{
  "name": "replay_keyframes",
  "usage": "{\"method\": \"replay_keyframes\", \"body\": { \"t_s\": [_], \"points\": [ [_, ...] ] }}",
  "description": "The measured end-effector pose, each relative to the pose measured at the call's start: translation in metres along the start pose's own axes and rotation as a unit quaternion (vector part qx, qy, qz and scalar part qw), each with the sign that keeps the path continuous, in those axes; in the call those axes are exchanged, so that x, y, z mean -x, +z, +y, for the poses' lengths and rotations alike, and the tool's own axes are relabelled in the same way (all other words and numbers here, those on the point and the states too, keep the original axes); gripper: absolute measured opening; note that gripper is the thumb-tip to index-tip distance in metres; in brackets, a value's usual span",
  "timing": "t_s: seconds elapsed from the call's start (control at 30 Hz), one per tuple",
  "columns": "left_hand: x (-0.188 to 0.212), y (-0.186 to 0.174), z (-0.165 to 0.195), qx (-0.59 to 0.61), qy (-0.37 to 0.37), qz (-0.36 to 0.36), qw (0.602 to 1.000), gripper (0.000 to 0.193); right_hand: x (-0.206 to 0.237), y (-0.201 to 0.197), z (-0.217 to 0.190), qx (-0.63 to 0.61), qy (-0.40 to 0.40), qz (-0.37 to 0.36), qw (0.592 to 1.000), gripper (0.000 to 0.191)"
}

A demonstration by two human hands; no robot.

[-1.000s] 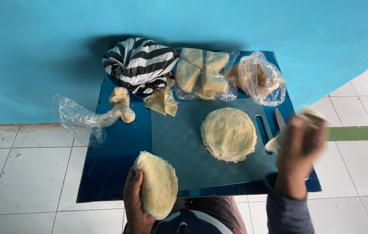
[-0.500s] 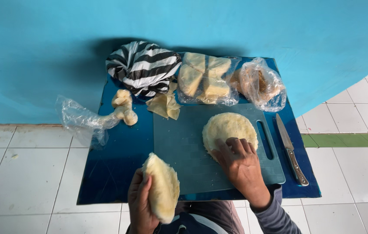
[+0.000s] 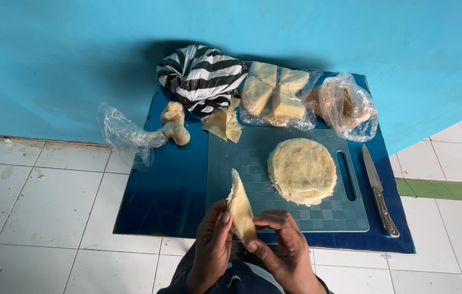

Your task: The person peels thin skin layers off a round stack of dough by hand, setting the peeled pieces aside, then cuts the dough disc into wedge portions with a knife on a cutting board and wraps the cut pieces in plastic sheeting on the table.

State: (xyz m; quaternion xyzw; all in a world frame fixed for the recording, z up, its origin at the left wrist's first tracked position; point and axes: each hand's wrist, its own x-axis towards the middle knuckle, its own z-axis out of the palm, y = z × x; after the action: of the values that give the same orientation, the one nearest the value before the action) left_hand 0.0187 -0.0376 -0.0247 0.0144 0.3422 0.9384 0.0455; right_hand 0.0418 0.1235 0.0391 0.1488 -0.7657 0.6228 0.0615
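My left hand (image 3: 212, 246) and my right hand (image 3: 281, 246) together hold a thin pale round sheet of dough (image 3: 240, 206) on edge, above the near edge of a teal cutting board (image 3: 242, 163). A stack of similar round dough sheets (image 3: 301, 170) lies flat on the board, to the right of my hands. A knife (image 3: 379, 189) rests on the dark blue mat (image 3: 171, 185) just right of the board, blade pointing away from me.
Along the blue wall stand a black-and-white striped bag (image 3: 201, 76), a clear bag of pale wedge-shaped pieces (image 3: 274, 93) and a clear bag with brown contents (image 3: 346, 104). A crumpled clear plastic bag with pale lumps (image 3: 173, 123) lies left. White floor tiles (image 3: 40, 201) surround the mat.
My right hand set the knife down beside the board, touched the dough stack, then came back to the sheet held by my left hand. The sheet is now turned on edge.
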Motion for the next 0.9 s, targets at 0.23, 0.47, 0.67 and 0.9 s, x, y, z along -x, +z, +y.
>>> {"method": "replay_keyframes", "body": {
  "t_s": [0.23, 0.47, 0.67, 0.9],
  "points": [
    [0.006, -0.004, -0.004, -0.123, 0.037, -0.045, 0.991, 0.039, 0.003, -0.003, -0.003, 0.055, -0.013, -0.001, 0.998, 0.041],
    [0.012, -0.002, -0.003, -0.108, 0.027, -0.078, 0.991, 0.045, 0.005, -0.005, -0.004, 0.038, -0.003, 0.002, 0.999, 0.022],
    [0.018, -0.001, -0.001, -0.158, 0.049, -0.088, 0.982, 0.045, 0.009, -0.008, -0.003, -0.061, 0.085, -0.011, 0.994, 0.016],
    [0.022, 0.002, 0.002, -0.183, 0.069, -0.132, 0.972, 0.054, 0.011, -0.008, 0.008, -0.132, 0.094, -0.020, 0.987, 0.010]
  ]
}}
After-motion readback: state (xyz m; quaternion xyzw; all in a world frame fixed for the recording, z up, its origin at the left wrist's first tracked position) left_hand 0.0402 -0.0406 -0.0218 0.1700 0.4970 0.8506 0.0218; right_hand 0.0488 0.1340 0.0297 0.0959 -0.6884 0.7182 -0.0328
